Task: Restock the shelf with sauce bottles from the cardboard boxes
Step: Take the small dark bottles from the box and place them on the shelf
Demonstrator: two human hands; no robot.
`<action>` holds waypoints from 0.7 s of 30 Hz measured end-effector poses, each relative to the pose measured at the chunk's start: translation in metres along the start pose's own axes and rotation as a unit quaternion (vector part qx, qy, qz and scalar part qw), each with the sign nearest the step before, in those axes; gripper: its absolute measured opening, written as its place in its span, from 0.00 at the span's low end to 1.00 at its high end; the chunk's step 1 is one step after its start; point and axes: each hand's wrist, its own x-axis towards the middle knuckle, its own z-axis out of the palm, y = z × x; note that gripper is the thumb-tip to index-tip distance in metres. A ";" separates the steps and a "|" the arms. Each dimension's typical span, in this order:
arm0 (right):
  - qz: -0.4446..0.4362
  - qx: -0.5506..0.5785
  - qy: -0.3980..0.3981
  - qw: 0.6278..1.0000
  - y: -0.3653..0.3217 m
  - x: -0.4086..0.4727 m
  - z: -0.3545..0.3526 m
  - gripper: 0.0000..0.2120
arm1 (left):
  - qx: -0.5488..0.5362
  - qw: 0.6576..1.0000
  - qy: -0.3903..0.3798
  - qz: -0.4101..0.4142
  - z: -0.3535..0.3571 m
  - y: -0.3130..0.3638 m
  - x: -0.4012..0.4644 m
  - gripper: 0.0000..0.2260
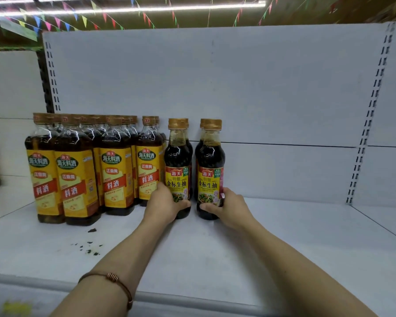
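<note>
On the white shelf [284, 236], each hand grips an upright soy sauce bottle low down: left hand [164, 205] on the left bottle [177, 161], right hand [226, 208] on the right bottle [210, 163], a gap between them.

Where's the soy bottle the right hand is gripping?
Head view, centre: the right-hand soy sauce bottle stands on the shelf, held by the right hand, just right of the left-hand soy sauce bottle.

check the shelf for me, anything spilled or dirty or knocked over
Dark specks and a smudge mark the white shelf in front of the yellow-labelled bottles, like dried drips or grime. Every bottle stands upright, including the two soy sauce bottles being held.
</note>
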 end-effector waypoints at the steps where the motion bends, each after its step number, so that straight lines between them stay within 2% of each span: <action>1: 0.002 0.000 0.000 1.000 0.001 0.001 0.001 0.28 | 0.000 1.000 0.000 0.002 0.000 -0.001 0.001 0.30; 21: 0.006 0.015 -0.028 0.999 -0.006 0.011 0.002 0.29 | 0.005 1.000 -0.018 0.005 0.002 0.000 0.013 0.31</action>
